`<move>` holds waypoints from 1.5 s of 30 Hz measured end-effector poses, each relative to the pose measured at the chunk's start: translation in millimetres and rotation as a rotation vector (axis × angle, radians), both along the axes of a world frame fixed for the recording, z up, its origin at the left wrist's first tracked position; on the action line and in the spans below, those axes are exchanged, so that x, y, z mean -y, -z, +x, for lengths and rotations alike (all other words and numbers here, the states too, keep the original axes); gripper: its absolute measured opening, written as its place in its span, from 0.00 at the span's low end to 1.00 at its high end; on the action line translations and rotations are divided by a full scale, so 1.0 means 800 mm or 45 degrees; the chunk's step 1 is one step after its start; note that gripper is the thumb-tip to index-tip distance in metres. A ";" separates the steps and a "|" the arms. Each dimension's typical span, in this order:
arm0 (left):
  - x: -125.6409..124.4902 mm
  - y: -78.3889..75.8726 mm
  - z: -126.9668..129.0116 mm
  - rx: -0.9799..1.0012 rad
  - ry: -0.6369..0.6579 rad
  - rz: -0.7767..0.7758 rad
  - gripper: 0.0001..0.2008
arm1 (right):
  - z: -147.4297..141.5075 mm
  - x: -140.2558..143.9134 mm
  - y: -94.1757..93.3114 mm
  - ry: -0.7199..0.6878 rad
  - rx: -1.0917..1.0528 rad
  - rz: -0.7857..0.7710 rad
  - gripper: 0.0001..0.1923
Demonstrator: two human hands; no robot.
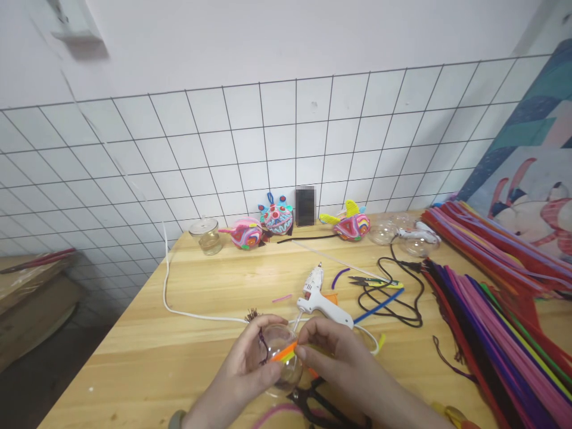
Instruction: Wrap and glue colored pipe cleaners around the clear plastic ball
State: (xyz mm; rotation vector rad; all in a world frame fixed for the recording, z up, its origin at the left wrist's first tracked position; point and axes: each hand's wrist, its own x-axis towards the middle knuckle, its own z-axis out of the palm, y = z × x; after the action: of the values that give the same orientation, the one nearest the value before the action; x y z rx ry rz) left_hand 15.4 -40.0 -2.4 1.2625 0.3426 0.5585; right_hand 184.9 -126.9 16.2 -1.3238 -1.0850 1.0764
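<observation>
Lower centre of the frame: the left hand (243, 363) cradles a clear plastic ball (279, 357), light, smooth and likely slippery, while the right hand (339, 351) pinches an orange pipe cleaner (283, 353), soft and bendable, against its surface. A glue gun (319, 295) lies just above.

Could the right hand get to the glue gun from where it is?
Probably yes. The glue gun lies on the table just beyond the right hand, with nothing between them. But that hand is pinching an orange strip on the clear ball, so it would have to let go first.
</observation>
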 end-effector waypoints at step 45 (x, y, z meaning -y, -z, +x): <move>-0.001 -0.008 -0.012 -0.355 -0.105 0.535 0.20 | -0.009 0.019 0.000 -0.115 0.595 0.112 0.22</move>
State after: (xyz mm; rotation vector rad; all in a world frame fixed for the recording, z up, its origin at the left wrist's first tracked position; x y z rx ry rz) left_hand 6.1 -39.6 3.8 1.7458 0.5303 0.5417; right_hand 177.9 -141.9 16.0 -1.5067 -1.5301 0.7878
